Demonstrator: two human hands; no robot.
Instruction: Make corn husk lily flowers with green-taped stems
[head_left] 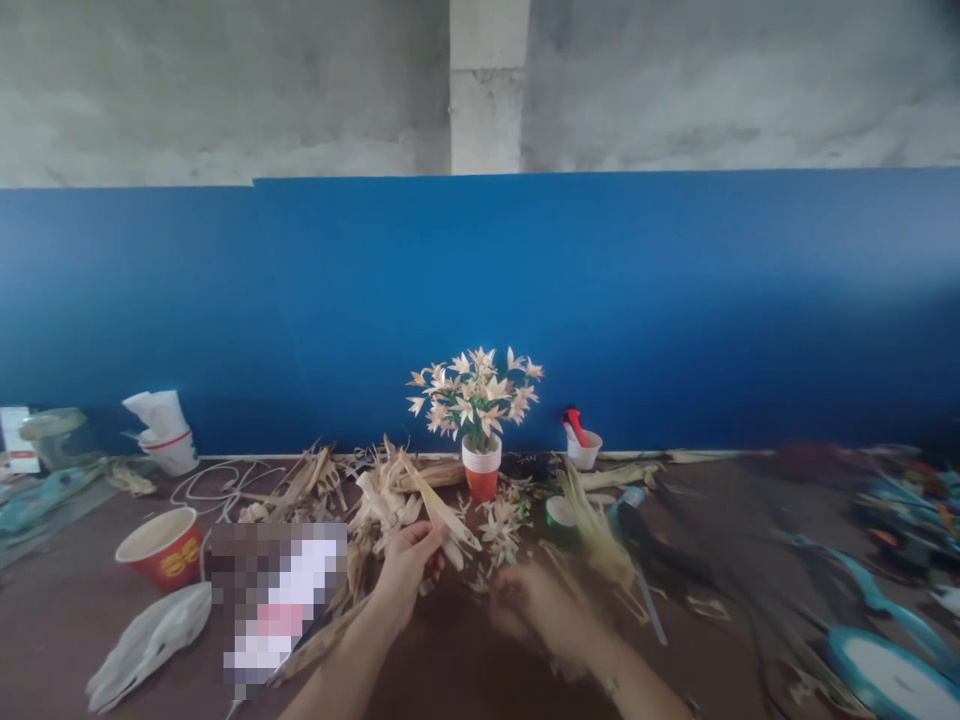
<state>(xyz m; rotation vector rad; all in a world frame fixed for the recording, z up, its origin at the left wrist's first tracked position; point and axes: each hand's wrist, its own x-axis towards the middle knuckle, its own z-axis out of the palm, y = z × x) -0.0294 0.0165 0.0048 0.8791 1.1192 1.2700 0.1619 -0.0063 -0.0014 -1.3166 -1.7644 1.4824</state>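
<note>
Two forearms (pixel 360 645) extend before one flowerpot (pixel 481 483), left hand (pixel 409 562) holding one husk (pixel 435 505).

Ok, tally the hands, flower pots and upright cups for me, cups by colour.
Hands, left hand and right hand: 2
Flower pot: 1
Red cup: 1
White cups, one at left and one right of the pot: 2
Total: 6
</note>
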